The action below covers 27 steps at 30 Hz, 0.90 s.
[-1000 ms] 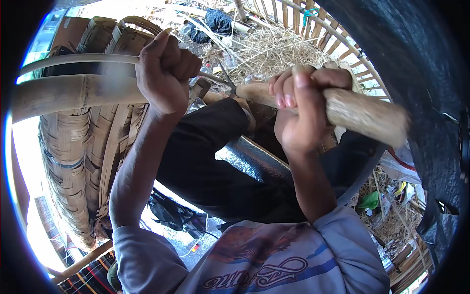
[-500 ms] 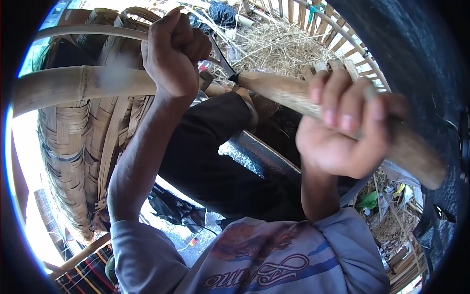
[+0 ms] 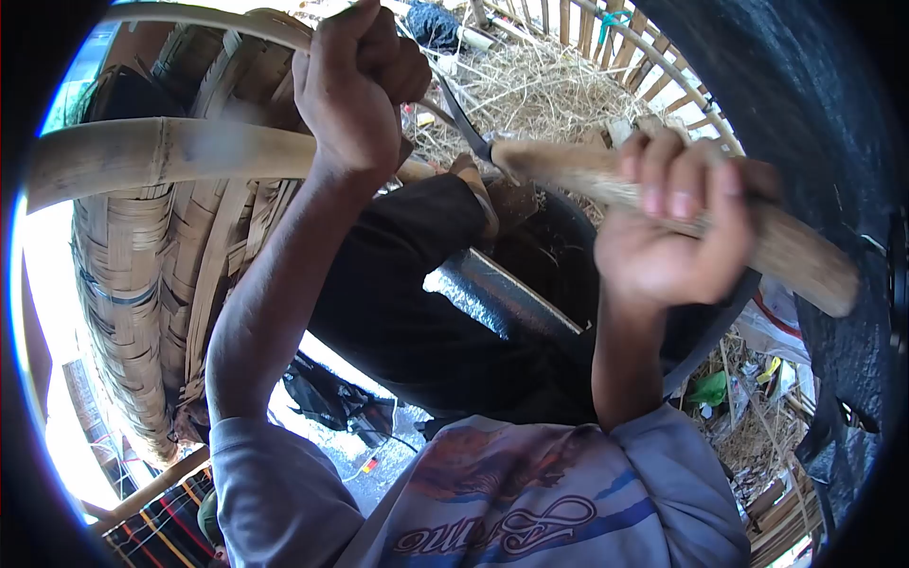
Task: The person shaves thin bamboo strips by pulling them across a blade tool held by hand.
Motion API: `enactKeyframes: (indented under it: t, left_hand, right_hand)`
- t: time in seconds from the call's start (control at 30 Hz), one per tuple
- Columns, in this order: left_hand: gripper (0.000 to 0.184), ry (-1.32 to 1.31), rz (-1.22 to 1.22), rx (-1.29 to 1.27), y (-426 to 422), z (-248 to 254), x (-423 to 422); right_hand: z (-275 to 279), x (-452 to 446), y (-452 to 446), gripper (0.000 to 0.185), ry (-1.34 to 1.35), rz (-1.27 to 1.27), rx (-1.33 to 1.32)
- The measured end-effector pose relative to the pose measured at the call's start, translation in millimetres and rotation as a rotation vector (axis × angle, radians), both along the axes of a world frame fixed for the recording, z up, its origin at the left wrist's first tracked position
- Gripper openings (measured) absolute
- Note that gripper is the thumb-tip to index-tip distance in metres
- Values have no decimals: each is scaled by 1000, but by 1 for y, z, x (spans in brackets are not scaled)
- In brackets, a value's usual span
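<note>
My left hand (image 3: 358, 90) is closed in a fist at the upper middle, wrapped round a thin, pale bamboo strip (image 3: 213, 21). The strip enters from the left and a short piece shows past the fist. My right hand (image 3: 668, 222) grips a knife by its long, thick wooden handle (image 3: 805, 256), which slants down to the right. Its narrow dark blade (image 3: 464, 118) points up and left, close to the strip just right of my left fist. Whether blade and strip touch I cannot tell.
A thick bamboo pole (image 3: 227, 151) crosses behind my left wrist. Woven bamboo baskets (image 3: 123, 284) stand at the left. Dry shavings (image 3: 540, 95) lie ahead, by a slatted bamboo fence (image 3: 653, 57). Black plastic sheeting (image 3: 805, 123) hangs at the right. My dark-trousered leg (image 3: 407, 293) stretches below.
My left fist has moved slightly right and up. My right hand has shifted a little right and up with the knife, whose handle now lies flatter.
</note>
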<state>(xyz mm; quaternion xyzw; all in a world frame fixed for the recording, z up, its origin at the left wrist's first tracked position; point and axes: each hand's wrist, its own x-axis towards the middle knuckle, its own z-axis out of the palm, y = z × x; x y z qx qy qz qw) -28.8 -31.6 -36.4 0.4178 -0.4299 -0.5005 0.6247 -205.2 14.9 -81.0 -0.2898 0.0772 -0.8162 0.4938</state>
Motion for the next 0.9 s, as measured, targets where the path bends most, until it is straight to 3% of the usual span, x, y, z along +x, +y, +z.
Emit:
enactKeyframes:
  t: [0.07, 0.17, 0.23, 0.33, 0.37, 0.43, 0.5, 0.57, 0.63, 0.7, 0.73, 0.77, 0.87, 0.9]
  left_hand:
    - [40, 2, 32, 27, -1, 0, -1]
    - [39, 11, 43, 19, -7, -1, 9]
    - [39, 16, 69, 32, -6, -1, 11]
    - [39, 16, 56, 16, -2, -2, 6]
    - [39, 21, 58, 10, -2, -2, 7]
    - [39, -52, 34, 14, -3, -4, 11]
    - [39, -27, 43, -9, -6, -1, 9]
    - [39, 26, 24, 12, -4, -2, 10]
    - [39, -26, 79, 0, -2, 0, 4]
    - [39, -39, 77, -6, -6, -1, 9]
    - [39, -58, 76, 7, -6, -2, 11]
    - [39, -60, 73, 7, -6, -1, 12]
    - [39, 30, 43, 34, -1, -5, 14]
    - [40, 18, 37, 20, -1, -6, 14]
  right_hand:
    - [19, -1, 5, 14, 6, 54, -119]
    - [-13, 18, 0, 16, 52, -68, -24]
    - [1, 11, -4, 17, 27, -25, 56]
    - [16, 10, 0, 15, -3, 28, -63]
    - [-2, 16, 1, 4, 150, 21, -10]
    - [-28, 32, 2, 7, 351, -55, 236]
    - [-22, 19, -1, 6, 287, -54, 142]
    - [-1, 5, -5, 13, -24, 51, 72]
    - [-1, 15, -1, 12, 25, 16, -36]
    - [-32, 26, 0, 12, 349, -61, 48]
    - [-38, 37, 0, 6, 307, -47, 257]
    - [-39, 32, -4, 6, 304, -49, 258]
    - [-9, 14, -14, 19, -145, 49, 93]
    - [-16, 18, -12, 19, -140, 51, 100]
